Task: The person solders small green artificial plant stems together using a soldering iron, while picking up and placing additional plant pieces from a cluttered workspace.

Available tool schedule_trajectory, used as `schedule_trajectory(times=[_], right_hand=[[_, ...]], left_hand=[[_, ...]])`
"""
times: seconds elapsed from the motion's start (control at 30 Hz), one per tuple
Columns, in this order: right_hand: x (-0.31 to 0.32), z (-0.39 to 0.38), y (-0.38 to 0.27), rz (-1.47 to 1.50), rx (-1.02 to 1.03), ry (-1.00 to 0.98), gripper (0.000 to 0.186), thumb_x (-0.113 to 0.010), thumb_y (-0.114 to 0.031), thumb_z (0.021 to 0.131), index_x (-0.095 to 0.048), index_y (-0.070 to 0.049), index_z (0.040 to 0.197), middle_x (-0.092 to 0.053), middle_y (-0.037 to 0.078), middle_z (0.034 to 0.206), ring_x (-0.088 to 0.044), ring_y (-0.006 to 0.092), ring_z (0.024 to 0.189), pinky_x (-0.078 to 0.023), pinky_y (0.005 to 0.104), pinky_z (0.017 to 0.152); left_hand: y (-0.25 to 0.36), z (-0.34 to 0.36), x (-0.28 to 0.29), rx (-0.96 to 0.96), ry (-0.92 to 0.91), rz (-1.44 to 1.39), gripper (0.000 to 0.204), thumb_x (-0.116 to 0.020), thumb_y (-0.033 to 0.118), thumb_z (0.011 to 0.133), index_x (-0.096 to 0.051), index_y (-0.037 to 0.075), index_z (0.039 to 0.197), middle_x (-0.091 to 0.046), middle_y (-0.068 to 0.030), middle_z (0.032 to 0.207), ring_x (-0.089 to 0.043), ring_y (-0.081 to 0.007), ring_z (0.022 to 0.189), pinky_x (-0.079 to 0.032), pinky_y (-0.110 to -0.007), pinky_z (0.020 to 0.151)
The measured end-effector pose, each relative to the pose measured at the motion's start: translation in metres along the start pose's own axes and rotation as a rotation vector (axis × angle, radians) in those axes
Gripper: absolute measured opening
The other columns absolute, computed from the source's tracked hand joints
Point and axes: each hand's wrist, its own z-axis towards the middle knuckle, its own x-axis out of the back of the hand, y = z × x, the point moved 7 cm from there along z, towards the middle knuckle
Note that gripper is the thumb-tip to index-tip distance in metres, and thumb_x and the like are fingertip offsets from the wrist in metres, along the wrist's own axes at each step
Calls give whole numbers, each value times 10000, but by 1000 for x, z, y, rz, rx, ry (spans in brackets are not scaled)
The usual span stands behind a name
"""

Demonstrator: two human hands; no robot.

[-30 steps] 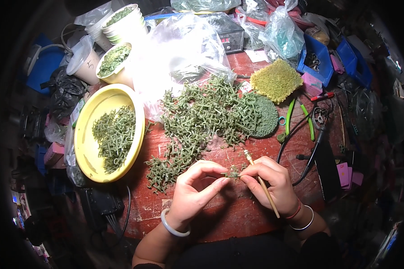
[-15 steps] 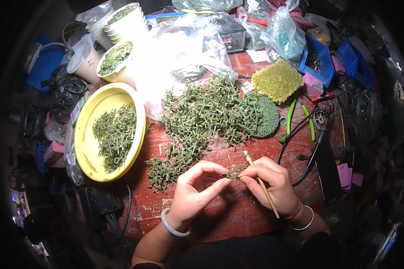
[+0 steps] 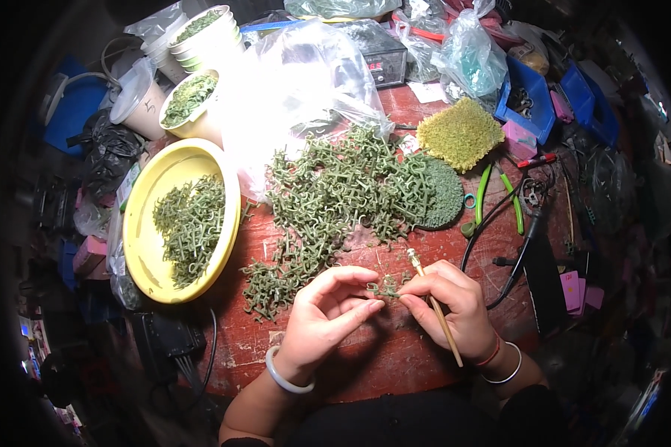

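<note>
My left hand (image 3: 324, 316) is curled, its thumb and fingertips at the left end of a small green hooked piece (image 3: 385, 287). My right hand (image 3: 455, 307) faces it, thumb and forefinger pinched at the right end of the same piece. A slim wooden-handled tool (image 3: 445, 332) with a pale metallic tip rests slanted in my right hand, tip pointing away from me. Just beyond lies a heap of similar green hooked pieces (image 3: 335, 190). More of them lie in a yellow round tray (image 3: 142, 249) on the left.
Under everything is a red worn tabletop (image 3: 306, 365). A green round pad (image 3: 445, 195) and a yellow-green textured pad (image 3: 461, 136) lie at the heap's right, near green-handled pliers (image 3: 482, 195) and black cables (image 3: 533, 231). White tubs (image 3: 220, 104), plastic bags (image 3: 306, 74) and blue bins (image 3: 525, 104) stand at the back.
My left fingertips have drawn slightly away from the right ones, and more of the small green piece shows between them. The tool stays in my right hand.
</note>
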Motion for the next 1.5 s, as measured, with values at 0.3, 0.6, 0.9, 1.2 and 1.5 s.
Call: schedule_trajectory(times=[0.3, 0.6, 0.9, 1.2, 1.5], right_hand=[[0, 0, 0, 11, -5, -3, 142, -762, -13, 822, -689, -29, 942, -576, 108, 802, -577, 264, 727, -467, 357, 660], [-2, 0, -1, -16, -12, -28, 136, -772, -37, 826, -691, -43, 935, -589, 101, 813, -595, 265, 744, -478, 361, 671], [-1, 0, -3, -84, -5, -13, 157, -774, -20, 801, -690, -46, 931, -583, 96, 811, -587, 270, 760, -477, 371, 689], [0, 0, -10, -193, 76, 36, 187, -777, -1, 770, -673, -50, 916, -574, 95, 812, -586, 287, 768, -482, 385, 687], [1, 0, -11, -200, 92, 60, 203, -786, 4, 755, -682, -45, 924, -580, 96, 809, -584, 283, 761, -481, 380, 675]], left_hand=[[-4, 0, 3, 45, -4, -71, 384, -668, -123, 898, -565, -68, 1264, -624, -133, 1228, -640, -168, 1086, -560, -310, 988], [-4, 0, 4, 33, -25, -87, 376, -668, -119, 900, -570, -70, 1260, -624, -137, 1233, -640, -172, 1100, -553, -306, 995], [-2, 0, 2, 19, -60, -67, 373, -647, -123, 909, -569, -69, 1270, -622, -146, 1258, -630, -187, 1151, -536, -317, 1015], [2, 1, 0, -89, -30, 141, 281, -660, -85, 922, -638, -39, 1198, -684, -104, 1173, -654, -158, 1093, -534, -299, 970], [4, 2, 2, -126, -3, 205, 212, -667, -71, 921, -680, -36, 1131, -708, -106, 1135, -664, -155, 1061, -527, -293, 951]])
